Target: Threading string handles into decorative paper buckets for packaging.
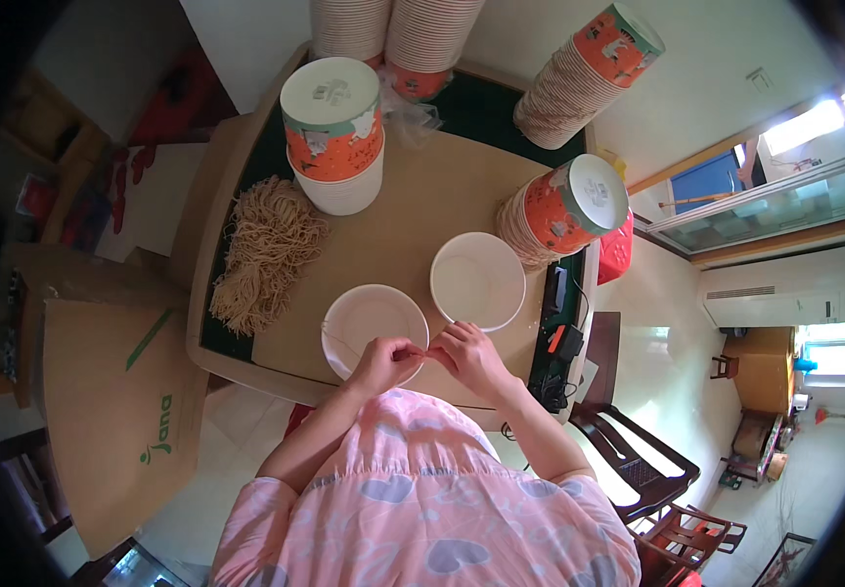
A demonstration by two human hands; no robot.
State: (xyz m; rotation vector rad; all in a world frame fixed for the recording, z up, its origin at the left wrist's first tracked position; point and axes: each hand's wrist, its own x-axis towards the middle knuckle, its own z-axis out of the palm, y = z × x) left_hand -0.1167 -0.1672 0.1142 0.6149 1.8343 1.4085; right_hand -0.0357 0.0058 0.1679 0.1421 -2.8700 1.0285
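Note:
My left hand (389, 364) and my right hand (472, 356) meet fingertip to fingertip over the table's near edge, both closed in a pinch. Between them is what looks like a thin string, mostly hidden by the fingers. A pale string (340, 338) also shows across the white paper bucket (374, 311) beside my left hand. Just beyond my right hand stands a second white paper bucket (477, 280), its mouth upward. To the left lies a heap of tan strings (268, 256).
Upside-down stacks of orange-and-green paper buckets stand at the back left (335, 132) and right (564, 205), with a taller leaning stack (589, 78) behind. A black device with cables (563, 342) lies along the right edge. A large carton (119, 421) stands left; dark wooden chairs (638, 465) stand right.

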